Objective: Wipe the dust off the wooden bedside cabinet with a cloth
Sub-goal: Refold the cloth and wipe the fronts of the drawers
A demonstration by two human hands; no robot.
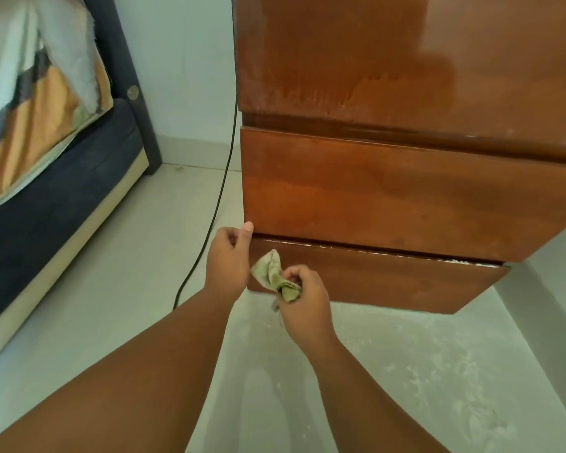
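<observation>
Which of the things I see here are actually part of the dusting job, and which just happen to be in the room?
Part of the job:
wooden cabinet
cloth, bunched in the right hand
left hand, at the lower drawer's corner

Just in the room:
bed with its patterned cover
black cable hanging beside the cabinet
tiled floor

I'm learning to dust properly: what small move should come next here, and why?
Probably bring the cloth, bunched in the right hand, up to the top edge of the lower drawer and wipe along it. A pale dust line shows there, and the left hand is at that gap by the cabinet corner.
</observation>
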